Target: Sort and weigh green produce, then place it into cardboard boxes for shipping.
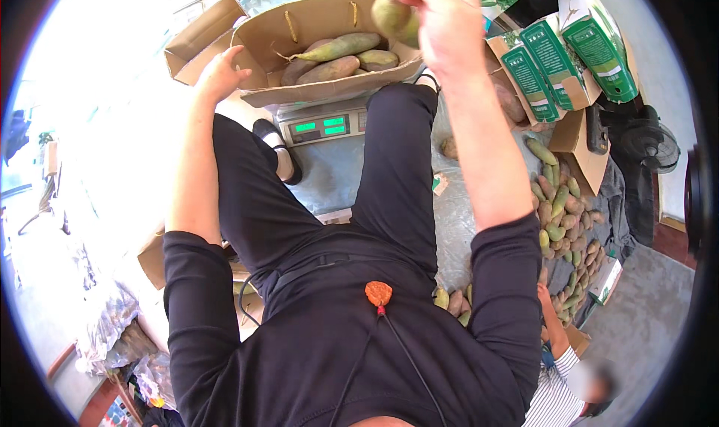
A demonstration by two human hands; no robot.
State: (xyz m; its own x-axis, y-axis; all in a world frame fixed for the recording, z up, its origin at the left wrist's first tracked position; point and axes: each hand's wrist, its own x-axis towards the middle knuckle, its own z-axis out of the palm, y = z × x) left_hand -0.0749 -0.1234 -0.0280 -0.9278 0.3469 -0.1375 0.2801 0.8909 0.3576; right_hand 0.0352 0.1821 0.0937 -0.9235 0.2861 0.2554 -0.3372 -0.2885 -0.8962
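Right hand (442, 23) grip closed on a green fruit (393, 15), above the cardboard box (262, 34); left hand (221, 71) grip loosely open, steadying its rim.

Brown cardboard box (262, 34) holding green-and-purplish fruits (337, 59); grey scale (322, 124) with a green display; green-and-white cartons (569, 60); black sleeves and trousers; an orange pendant (378, 293).

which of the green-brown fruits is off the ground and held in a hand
The fruit gripped by the right hand above the open cardboard box; the others lie in the box or on the floor.
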